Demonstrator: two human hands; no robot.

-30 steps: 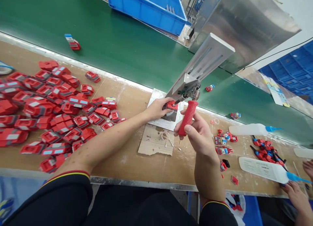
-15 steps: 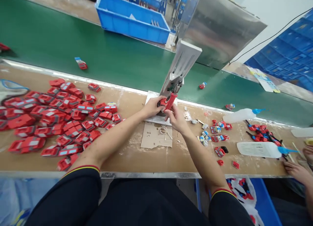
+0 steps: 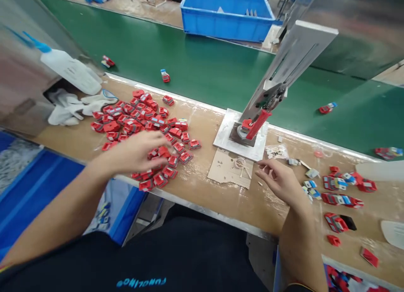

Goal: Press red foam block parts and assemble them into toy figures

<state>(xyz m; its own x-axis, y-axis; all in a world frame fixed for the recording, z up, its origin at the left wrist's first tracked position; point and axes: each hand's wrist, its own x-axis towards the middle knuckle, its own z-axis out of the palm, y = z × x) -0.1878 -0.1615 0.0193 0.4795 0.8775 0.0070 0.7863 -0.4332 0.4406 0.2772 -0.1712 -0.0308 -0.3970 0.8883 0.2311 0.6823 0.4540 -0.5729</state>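
My left hand [image 3: 143, 151] reaches over the right part of a heap of red-and-grey toy car bodies [image 3: 132, 115], with its fingers stretched out and apart. Whether a fingertip touches a piece is not clear. My right hand [image 3: 279, 180] hovers over the table by the cardboard scrap [image 3: 217, 170], its fingers loosely curled with a gap to the thumb and no object visible in them. Between and beyond both hands stands a metal toggle clamp press [image 3: 274, 90] on a white base plate [image 3: 222, 134]. Its red handle [image 3: 259, 123] slants down, and a small red piece [image 3: 247, 124] shows beside it.
A green conveyor belt [image 3: 208, 77] runs behind the table, carrying a few toy pieces. On the right lie loose car parts [image 3: 342, 199] and a white bottle [image 3: 394, 233]. White gloves [image 3: 66, 109] and another bottle [image 3: 72, 71] are at the left. A blue crate [image 3: 227, 20] stands beyond.
Both hands have left the clamp press. My left hand has gone left to the heap of car bodies, my right hand down and rightward. The view has turned left.
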